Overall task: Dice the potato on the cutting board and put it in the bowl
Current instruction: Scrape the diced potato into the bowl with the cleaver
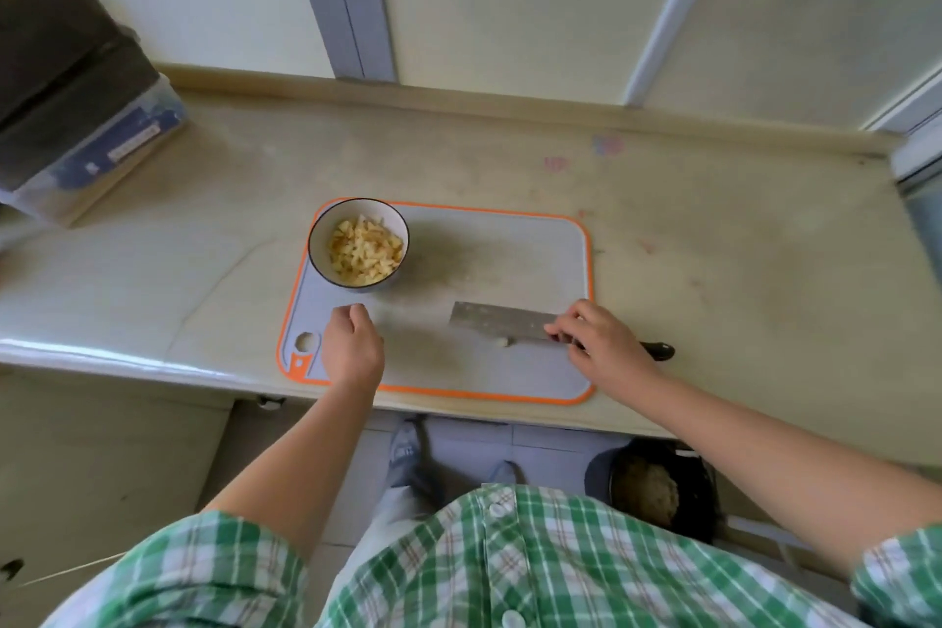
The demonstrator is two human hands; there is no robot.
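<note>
Diced yellow potato (364, 252) fills white dark-rimmed bowl (321, 240) on grey orange-edged cutting board (509, 260) | left hand (351, 347) loosely curled, empty; right hand (601, 347) grips flat-lying steel cleaver (497, 316)

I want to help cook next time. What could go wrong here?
The right hand grips the knife right where blade meets handle, so fingers could slide onto the edge. One potato piece lies by the blade; the left hand grabbing it might get nicked. The bowl sits at a corner of the cutting board, so a nudge could tip it.
</note>
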